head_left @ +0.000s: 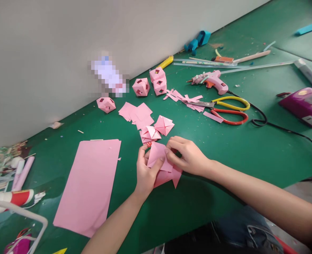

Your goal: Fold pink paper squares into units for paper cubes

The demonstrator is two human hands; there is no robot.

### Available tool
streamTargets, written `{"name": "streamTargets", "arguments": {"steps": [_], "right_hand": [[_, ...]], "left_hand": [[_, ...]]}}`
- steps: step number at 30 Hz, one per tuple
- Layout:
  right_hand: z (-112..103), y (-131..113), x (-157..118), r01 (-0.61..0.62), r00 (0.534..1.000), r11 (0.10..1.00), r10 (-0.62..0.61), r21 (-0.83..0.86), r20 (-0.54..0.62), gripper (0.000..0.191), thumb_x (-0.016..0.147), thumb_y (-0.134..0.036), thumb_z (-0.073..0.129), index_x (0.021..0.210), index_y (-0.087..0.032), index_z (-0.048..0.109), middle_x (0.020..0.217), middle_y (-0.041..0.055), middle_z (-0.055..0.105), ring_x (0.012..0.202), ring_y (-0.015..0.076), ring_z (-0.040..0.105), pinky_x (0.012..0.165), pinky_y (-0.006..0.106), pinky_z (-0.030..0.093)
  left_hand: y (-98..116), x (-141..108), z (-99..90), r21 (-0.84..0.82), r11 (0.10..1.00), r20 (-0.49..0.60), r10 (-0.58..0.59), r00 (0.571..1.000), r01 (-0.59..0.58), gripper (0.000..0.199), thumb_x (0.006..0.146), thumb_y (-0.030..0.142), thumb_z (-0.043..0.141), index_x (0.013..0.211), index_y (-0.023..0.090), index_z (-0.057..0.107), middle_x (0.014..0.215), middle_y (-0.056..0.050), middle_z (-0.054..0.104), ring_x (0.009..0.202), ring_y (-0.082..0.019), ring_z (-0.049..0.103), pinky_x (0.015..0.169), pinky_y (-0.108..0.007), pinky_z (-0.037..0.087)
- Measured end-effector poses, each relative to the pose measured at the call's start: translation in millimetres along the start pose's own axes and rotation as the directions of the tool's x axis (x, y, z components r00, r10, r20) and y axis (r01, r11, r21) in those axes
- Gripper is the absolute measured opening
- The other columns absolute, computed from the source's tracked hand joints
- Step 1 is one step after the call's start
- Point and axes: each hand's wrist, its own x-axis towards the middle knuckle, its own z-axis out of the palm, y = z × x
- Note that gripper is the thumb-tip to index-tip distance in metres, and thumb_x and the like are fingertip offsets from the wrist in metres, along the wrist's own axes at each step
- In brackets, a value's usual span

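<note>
I judge this a folding step: my left grip [146,173] pinches the paper [157,155] under its thumb, my right grip [189,157] pinching its edge, over the worktop's [224,148] near side. Next calls for true edges. Folded squares [164,125] crowd just beyond; scissors [211,104] and glue gun [214,80] lie apart.

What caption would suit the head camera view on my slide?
Left hand and right hand hold pink paper over a green table, with scissors and a glue gun beyond.
</note>
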Motion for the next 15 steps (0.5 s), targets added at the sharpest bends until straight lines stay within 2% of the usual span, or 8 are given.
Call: {"name": "streamTargets", "arguments": {"steps": [5,9,12,15], "right_hand": [[-3.0,-0.9,-0.7,-0.02,1.0,1.0,0.02,0.017,-0.002,0.016,0.085,-0.014,0.051,0.072,-0.021,0.043,0.07,-0.0005,0.049,0.066,0.0135,0.045,0.061,0.026,0.034],[-6.3,-1.8,-0.8,-0.036,0.997,0.996,0.03,0.082,0.075,0.021,0.081,-0.012,0.053,0.068,-0.021,0.039,0.064,-0.0029,0.045,0.06,0.0118,0.041,0.059,0.025,0.033],[-8.3,-3.6,-0.4,-0.009,0.997,0.991,-0.001,0.131,0.079,0.022,0.081,-0.011,0.052,0.067,-0.021,0.038,0.064,-0.0029,0.044,0.06,0.0116,0.04,0.059,0.025,0.033],[-10.0,-5.8,-0.3,0.017,1.0,0.991,-0.018,0.135,0.006,0.022,0.083,-0.011,0.051,0.068,-0.021,0.039,0.066,-0.002,0.045,0.062,0.0123,0.041,0.059,0.026,0.033]], "left_hand": [[2.3,1.6,2.2,-0.069,0.997,-0.068,0.015,0.998,-0.02,0.055,0.077,0.029,0.081,0.125,0.023,0.054,0.108,-0.006,0.072,0.093,-0.02,0.072,0.08,-0.028,0.058],[6.1,1.8,4.1,-0.099,0.995,-0.104,-0.006,0.995,-0.005,0.055,0.078,0.029,0.081,0.125,0.022,0.053,0.1,-0.005,0.074,0.084,-0.017,0.073,0.075,-0.027,0.058],[6.8,2.5,3.6,-0.103,0.995,-0.066,-0.004,0.998,-0.003,0.052,0.078,0.03,0.081,0.123,0.022,0.054,0.099,-0.004,0.074,0.084,-0.017,0.073,0.076,-0.027,0.059],[4.8,3.3,2.3,-0.105,0.994,0.009,0.016,1.0,-0.015,0.049,0.079,0.031,0.081,0.119,0.02,0.055,0.103,-0.007,0.074,0.088,-0.019,0.073,0.077,-0.028,0.059]]}}
